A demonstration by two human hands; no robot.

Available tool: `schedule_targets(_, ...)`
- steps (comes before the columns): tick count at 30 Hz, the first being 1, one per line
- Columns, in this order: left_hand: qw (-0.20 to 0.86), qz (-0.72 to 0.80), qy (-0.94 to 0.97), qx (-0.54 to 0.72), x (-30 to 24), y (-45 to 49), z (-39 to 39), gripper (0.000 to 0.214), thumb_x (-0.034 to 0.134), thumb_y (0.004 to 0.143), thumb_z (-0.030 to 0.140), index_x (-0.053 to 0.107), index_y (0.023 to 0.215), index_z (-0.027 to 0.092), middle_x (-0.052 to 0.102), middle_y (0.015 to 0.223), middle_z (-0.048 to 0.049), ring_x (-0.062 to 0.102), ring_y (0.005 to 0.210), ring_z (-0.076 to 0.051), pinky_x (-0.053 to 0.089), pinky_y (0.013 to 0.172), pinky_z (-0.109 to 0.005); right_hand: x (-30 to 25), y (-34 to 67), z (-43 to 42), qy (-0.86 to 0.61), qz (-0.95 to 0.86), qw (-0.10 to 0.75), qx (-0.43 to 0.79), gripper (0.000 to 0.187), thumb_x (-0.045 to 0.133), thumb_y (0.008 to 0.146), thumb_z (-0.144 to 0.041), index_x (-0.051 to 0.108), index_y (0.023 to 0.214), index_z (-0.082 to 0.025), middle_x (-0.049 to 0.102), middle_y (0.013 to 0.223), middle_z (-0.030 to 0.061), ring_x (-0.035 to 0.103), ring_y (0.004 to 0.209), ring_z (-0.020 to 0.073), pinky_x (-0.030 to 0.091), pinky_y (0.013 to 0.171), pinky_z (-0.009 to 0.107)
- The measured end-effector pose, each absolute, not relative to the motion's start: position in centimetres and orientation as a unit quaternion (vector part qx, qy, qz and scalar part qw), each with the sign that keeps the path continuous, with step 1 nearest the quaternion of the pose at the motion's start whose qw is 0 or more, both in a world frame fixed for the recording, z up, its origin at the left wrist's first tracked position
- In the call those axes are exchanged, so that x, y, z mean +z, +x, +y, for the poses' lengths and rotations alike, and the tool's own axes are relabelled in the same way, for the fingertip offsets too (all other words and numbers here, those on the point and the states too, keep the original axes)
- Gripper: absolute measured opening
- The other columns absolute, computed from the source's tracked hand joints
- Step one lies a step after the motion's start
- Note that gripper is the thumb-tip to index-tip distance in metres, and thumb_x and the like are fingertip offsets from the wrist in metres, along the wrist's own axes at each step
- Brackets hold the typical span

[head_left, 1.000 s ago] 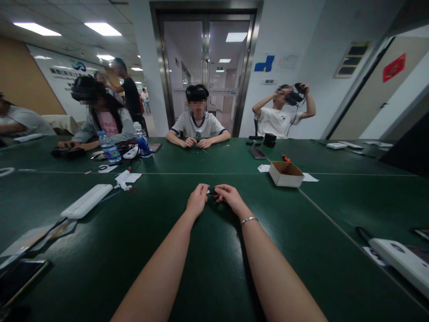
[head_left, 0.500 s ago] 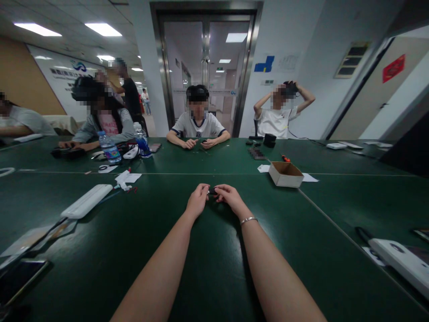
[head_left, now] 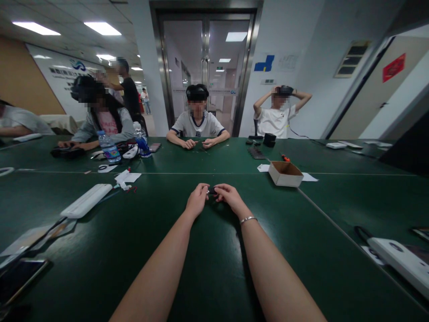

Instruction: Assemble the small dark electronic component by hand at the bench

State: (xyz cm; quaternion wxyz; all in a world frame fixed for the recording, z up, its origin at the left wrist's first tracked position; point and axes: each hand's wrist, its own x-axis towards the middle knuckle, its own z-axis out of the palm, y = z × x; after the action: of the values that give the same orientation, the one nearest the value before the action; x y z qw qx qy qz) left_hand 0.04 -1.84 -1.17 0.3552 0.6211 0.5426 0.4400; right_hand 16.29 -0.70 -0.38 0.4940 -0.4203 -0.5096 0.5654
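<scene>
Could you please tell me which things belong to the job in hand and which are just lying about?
In hand: small dark object, held between left hand and right hand.
Lying about: open box, phone at lower left, two bottles.

The head-worn camera looks forward and down across the green table (head_left: 134, 241) from close behind the left hand (head_left: 197, 200) and right hand (head_left: 231, 199), facing glass double doors (head_left: 205, 44) well beyond.

At ten o'clock we see dark Chinese characters (head_left: 63, 71) below a blue wave-shaped logo (head_left: 77, 65) on a glossy white wall panel (head_left: 43, 76), too blurred to read. We cannot read the pale lettering (head_left: 221, 92) on the steel-framed glass double doors (head_left: 182, 49) at twelve either.
</scene>
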Motion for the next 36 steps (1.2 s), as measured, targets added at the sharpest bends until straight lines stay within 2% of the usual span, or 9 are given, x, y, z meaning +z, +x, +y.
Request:
schedule_targets(4,0.347,0.532,0.626,0.453,-1.33,0.02,-1.74,0.028,0.045,0.089,0.035,0.057,0.112,0.024,0.061,0.082,-0.0015,0.058,0.077,-0.015,0.042,0.066,-0.025,-0.37,16.31,-0.73,-0.415,-0.517,0.495,0.562,0.03,0.077,0.067,-0.032,0.067,0.089,-0.013,0.065,0.058,0.0007,0.055,0.045,0.0091,0.049,0.051,0.021)
schedule_targets(8,0.348,0.537,0.627,0.443,-1.23,0.0,-1.83,0.031,0.035,0.092,0.039,0.058,0.109,0.024,0.059,0.072,-0.0001,0.056,0.068,-0.015,0.039,0.062,-0.025,-0.45,16.38,-0.65,-0.415,-0.516,0.494,0.563,0.031,0.077,0.067,-0.032,0.067,0.09,-0.013,0.067,0.063,0.0025,0.056,0.046,0.0092,0.049,0.05,0.021)
schedule_targets(12,0.346,0.541,0.628,0.44,-1.22,-0.01,-1.87,0.028,0.039,0.091,0.035,0.057,0.111,0.026,0.06,0.076,0.0005,0.056,0.071,-0.014,0.039,0.061,-0.024,-0.56,16.4,-0.57,-0.417,-0.516,0.496,0.56,0.03,0.076,0.068,-0.032,0.067,0.09,-0.013,0.067,0.065,0.0025,0.056,0.046,0.0089,0.048,0.049,0.02)
schedule_targets(15,0.353,0.542,0.62,0.444,-1.48,-0.01,-1.73,0.03,0.039,0.091,0.038,0.057,0.111,0.025,0.06,0.075,0.0007,0.057,0.07,-0.014,0.041,0.062,-0.024,-0.61,16.38,-0.54,-0.415,-0.514,0.497,0.562,0.031,0.077,0.067,-0.032,0.066,0.089,-0.013,0.067,0.064,0.0019,0.055,0.045,0.0087,0.048,0.049,0.02)
schedule_targets(23,0.349,0.524,0.627,0.458,-1.81,-0.01,-1.55,0.027,0.046,0.089,0.033,0.059,0.111,0.024,0.063,0.08,-0.0007,0.058,0.073,-0.014,0.046,0.068,-0.025,-0.42,16.31,-0.66,-0.413,-0.517,0.494,0.564,0.032,0.077,0.066,-0.033,0.066,0.09,-0.014,0.066,0.062,0.0016,0.055,0.046,0.0088,0.049,0.05,0.021)
schedule_targets(30,0.358,0.49,0.624,0.492,-1.82,0.12,-1.49,0.027,0.052,0.086,0.029,0.057,0.111,0.022,0.065,0.088,-0.0022,0.062,0.081,-0.015,0.047,0.071,-0.025,-0.45,16.45,-0.73,-0.407,-0.507,0.503,0.57,0.035,0.076,0.065,-0.031,0.065,0.095,-0.016,0.06,0.056,-0.0041,0.053,0.045,0.0089,0.054,0.055,0.025)
schedule_targets(33,0.358,0.477,0.626,0.503,-1.56,0.15,-1.66,0.026,0.054,0.085,0.026,0.057,0.11,0.021,0.065,0.09,-0.003,0.062,0.083,-0.015,0.048,0.074,-0.026,-0.35,16.43,-0.78,-0.403,-0.512,0.499,0.572,0.039,0.076,0.067,-0.033,0.064,0.1,-0.016,0.062,0.061,-0.0028,0.054,0.046,0.0089,0.053,0.055,0.025)
schedule_targets(36,0.333,0.477,0.636,0.507,-1.21,0.16,-1.89,0.025,0.057,0.083,0.024,0.059,0.107,0.022,0.065,0.093,-0.0034,0.062,0.086,-0.015,0.048,0.08,-0.029,-0.22,16.32,-0.79,-0.398,-0.526,0.492,0.569,0.038,0.077,0.068,-0.04,0.064,0.092,-0.015,0.062,0.059,-0.0013,0.053,0.045,0.009,0.051,0.053,0.024)
